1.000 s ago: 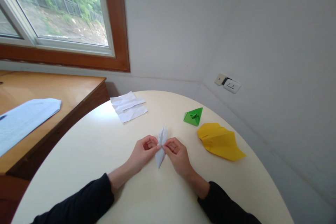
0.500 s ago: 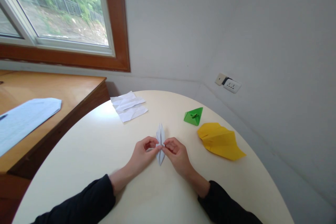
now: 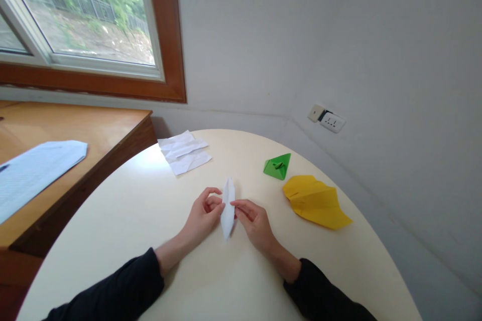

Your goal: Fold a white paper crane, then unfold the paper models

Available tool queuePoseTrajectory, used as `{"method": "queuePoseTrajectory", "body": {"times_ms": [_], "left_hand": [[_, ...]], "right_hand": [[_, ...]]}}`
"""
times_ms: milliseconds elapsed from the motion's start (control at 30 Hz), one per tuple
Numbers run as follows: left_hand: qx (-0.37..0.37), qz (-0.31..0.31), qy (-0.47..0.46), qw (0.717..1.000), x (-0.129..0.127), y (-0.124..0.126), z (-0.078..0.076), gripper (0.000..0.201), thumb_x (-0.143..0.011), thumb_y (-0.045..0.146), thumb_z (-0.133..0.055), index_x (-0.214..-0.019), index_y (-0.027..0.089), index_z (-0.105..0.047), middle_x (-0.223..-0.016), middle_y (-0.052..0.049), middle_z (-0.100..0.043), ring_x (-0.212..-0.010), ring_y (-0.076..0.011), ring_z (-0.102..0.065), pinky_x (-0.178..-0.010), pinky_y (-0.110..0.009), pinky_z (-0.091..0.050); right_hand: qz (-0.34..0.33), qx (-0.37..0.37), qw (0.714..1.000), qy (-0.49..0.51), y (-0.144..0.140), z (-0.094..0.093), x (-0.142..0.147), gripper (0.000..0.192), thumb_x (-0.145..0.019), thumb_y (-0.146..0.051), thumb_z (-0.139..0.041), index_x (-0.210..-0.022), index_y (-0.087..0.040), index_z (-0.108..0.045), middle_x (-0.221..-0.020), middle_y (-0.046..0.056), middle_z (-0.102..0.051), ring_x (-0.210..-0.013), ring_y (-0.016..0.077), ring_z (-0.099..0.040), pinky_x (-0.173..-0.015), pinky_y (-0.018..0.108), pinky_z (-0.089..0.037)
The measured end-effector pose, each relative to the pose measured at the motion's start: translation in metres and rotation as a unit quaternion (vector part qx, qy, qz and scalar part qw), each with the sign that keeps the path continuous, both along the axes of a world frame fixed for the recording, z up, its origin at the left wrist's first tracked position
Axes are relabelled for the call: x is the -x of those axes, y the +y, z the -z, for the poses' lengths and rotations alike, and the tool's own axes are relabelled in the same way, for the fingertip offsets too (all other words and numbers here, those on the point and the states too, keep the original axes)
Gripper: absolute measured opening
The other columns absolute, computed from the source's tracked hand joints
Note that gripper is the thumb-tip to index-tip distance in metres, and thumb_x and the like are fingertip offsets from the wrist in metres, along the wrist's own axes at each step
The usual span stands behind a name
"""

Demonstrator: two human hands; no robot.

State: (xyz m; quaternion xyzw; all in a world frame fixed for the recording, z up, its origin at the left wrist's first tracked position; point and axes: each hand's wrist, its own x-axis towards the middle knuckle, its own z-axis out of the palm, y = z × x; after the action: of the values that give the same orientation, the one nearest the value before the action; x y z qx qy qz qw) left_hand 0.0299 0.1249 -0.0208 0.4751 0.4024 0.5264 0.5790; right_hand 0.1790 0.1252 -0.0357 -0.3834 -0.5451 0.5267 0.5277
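Here, my left fingers [image 3: 216,211] pinch the left edge of the folded white paper [image 3: 227,218], which sits between my hands, its long axis pointing away from me over the bench [image 3: 211,286]; my right fingers [image 3: 243,203] grasp its right edge, equally near.

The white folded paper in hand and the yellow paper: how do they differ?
The white folded paper is long and narrow; the yellow paper is broader. The white folded paper is held in the fingers; the yellow paper lies on the table. Both show creases.
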Motion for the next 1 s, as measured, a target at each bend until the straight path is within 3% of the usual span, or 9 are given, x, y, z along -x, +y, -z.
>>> {"method": "queuePoseTrajectory", "body": {"times_ms": [67,200,400,533,767,1000], "left_hand": [[-0.012,0.005,0.013,1.0,0.0011,0.0003,0.0002,0.031,-0.068,0.034,-0.066,-0.092,0.018,-0.055,-0.063,0.004,-0.058,-0.054,-0.0108,-0.051,-0.054,-0.022,-0.036],[-0.011,0.001,0.051,0.999,0.0032,0.001,0.001,0.02,-0.069,0.032,-0.063,-0.077,0.014,-0.066,-0.069,-0.003,-0.064,-0.064,-0.0145,-0.055,-0.062,-0.025,-0.04],[0.042,-0.004,-0.013,0.999,0.0041,0.0012,0.0008,0.019,-0.064,0.025,-0.059,-0.074,0.014,-0.07,-0.074,-0.006,-0.068,-0.073,-0.0189,-0.06,-0.072,-0.029,-0.044],[0.035,-0.004,0.006,0.999,0.0047,0.002,0.001,0.02,-0.061,0.022,-0.057,-0.074,0.015,-0.071,-0.078,-0.006,-0.07,-0.076,-0.0195,-0.06,-0.075,-0.03,-0.044],[0.004,0.008,0.058,0.998,0.005,0.0005,-0.0003,0.021,-0.065,0.027,-0.06,-0.08,0.015,-0.069,-0.079,-0.005,-0.07,-0.075,-0.0199,-0.061,-0.073,-0.029,-0.045],[-0.008,0.036,0.054,0.998,0.0047,-0.0004,-0.0011,0.025,-0.068,0.033,-0.063,-0.084,0.014,-0.067,-0.072,-0.004,-0.068,-0.069,-0.0183,-0.06,-0.065,-0.027,-0.043]], "right_hand": [[-0.004,0.006,1.0,0.003,-0.0001,0.0012,0.0002,0.014,-0.07,-0.023,-0.064,-0.083,-0.02,-0.069,-0.084,0.004,-0.071,-0.078,0.0176,-0.066,-0.072,0.029,-0.054],[-0.009,0.011,1.0,-0.007,-0.0002,0.0035,0.0,0.017,-0.07,-0.027,-0.066,-0.084,-0.019,-0.069,-0.087,0.005,-0.071,-0.082,0.0194,-0.067,-0.077,0.032,-0.054],[-0.025,0.023,0.999,0.009,-0.0012,0.0031,0.0006,0.024,-0.067,-0.033,-0.07,-0.087,-0.019,-0.066,-0.084,0.006,-0.072,-0.083,0.021,-0.067,-0.08,0.035,-0.053],[-0.025,0.034,0.999,0.021,-0.0006,0.0009,0.0012,0.024,-0.066,-0.032,-0.071,-0.085,-0.019,-0.065,-0.081,0.005,-0.071,-0.082,0.0194,-0.067,-0.08,0.033,-0.052],[-0.008,0.033,0.999,0.03,0.0039,0.0031,0.0012,0.021,-0.066,-0.036,-0.071,-0.079,-0.02,-0.065,-0.068,0.0,-0.067,-0.065,0.0148,-0.062,-0.062,0.026,-0.049],[0.004,0.031,0.999,0.011,0.0038,-0.0014,0.0008,0.021,-0.064,-0.036,-0.071,-0.077,-0.02,-0.066,-0.072,0.002,-0.069,-0.064,0.0146,-0.061,-0.06,0.026,-0.047]]}}
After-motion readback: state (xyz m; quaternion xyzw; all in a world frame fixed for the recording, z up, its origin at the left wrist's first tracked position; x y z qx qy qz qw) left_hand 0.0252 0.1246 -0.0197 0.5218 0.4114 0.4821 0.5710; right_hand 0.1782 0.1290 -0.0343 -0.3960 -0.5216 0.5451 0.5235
